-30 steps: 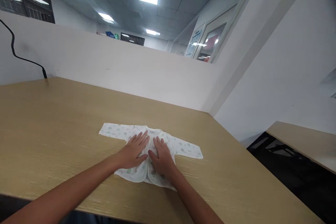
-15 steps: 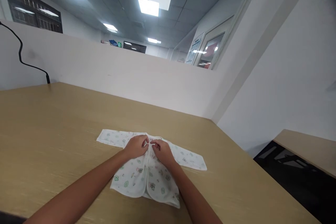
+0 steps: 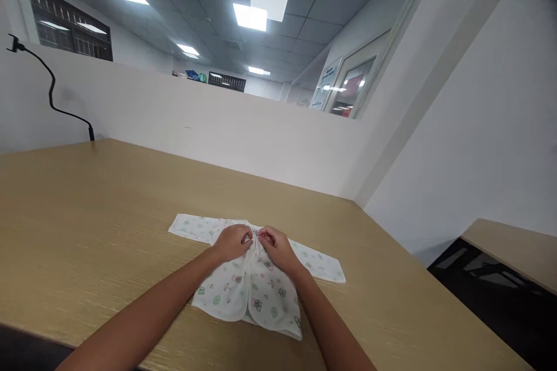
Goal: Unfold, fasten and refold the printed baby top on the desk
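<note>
A small white baby jacket (image 3: 226, 293) with green and pink prints lies front side up on the wooden table (image 3: 108, 214). Its sleeves stretch out to both sides, and the front opening runs down its middle. My left hand (image 3: 234, 242) pinches the left front edge just below the neckline. Close beside it, my right hand (image 3: 276, 247) pinches the right front edge at the same height. The cloth is gathered into small folds between the fingertips. Any fastener there is hidden by my fingers.
A white partition (image 3: 226, 133) stands along the table's far edge. At the far left a black gooseneck holder (image 3: 52, 93) rises from the table. A second wooden table (image 3: 513, 243) with a dark underside is at the right, past the table's edge.
Both hands stay at the neckline, and the cloth between them is now more bunched and pulled up. The camera view has shifted slightly, bringing the gooseneck's clamp into sight.
</note>
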A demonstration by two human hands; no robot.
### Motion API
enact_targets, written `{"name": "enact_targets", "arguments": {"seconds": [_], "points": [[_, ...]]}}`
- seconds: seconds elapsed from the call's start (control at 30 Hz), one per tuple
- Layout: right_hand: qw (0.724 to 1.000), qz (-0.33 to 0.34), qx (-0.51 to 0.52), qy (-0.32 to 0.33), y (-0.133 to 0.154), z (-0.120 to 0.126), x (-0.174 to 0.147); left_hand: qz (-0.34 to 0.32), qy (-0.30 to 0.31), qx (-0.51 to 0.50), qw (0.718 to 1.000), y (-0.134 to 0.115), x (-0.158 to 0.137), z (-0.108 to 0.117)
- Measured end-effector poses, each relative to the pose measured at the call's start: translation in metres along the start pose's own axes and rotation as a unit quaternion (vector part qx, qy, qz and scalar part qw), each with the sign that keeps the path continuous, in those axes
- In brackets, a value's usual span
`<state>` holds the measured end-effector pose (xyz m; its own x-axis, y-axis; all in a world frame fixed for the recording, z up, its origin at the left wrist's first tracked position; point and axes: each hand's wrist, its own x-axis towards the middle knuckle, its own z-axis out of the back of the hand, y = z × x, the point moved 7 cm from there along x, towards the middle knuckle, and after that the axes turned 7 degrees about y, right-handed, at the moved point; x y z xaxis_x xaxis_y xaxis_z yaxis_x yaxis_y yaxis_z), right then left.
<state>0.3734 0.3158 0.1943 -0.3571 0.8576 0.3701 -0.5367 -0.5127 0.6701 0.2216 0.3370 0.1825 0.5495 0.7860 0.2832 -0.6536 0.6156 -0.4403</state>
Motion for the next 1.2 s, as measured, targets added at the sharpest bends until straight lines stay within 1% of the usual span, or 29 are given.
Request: {"name": "enact_targets", "arguments": {"seconds": [0.07, 0.17, 0.37, 0.6, 0.8, 1.03, 1.2], "points": [[1.0, 0.001, -0.017, 0.008, 0.003, -0.009, 0.001, 0.0, -0.003, 0.0, 1.0, 0.001, 0.0, -0.001], [1.0, -0.001, -0.03, -0.002, 0.006, -0.014, -0.001, -0.006, -0.015, -0.001, 1.0, 0.0, 0.0, -0.001], [1.0, -0.003, -0.022, -0.007, 0.002, -0.013, -0.007, -0.035, -0.016, -0.009, 0.999, -0.001, -0.001, -0.003], [0.999, 0.007, -0.039, -0.009, 0.001, -0.013, -0.007, -0.043, -0.01, -0.011, 0.999, -0.001, 0.0, -0.003], [0.999, 0.024, -0.047, 0.0, 0.005, -0.014, -0.008, -0.024, -0.004, -0.005, 1.0, 0.0, 0.0, 0.001], [0.999, 0.015, -0.034, 0.008, 0.007, -0.012, -0.009, -0.009, -0.02, -0.018, 1.0, -0.003, -0.002, 0.003], [0.999, 0.011, -0.029, 0.01, 0.005, -0.014, -0.01, 0.002, -0.012, -0.026, 1.0, -0.002, -0.001, 0.003]]}}
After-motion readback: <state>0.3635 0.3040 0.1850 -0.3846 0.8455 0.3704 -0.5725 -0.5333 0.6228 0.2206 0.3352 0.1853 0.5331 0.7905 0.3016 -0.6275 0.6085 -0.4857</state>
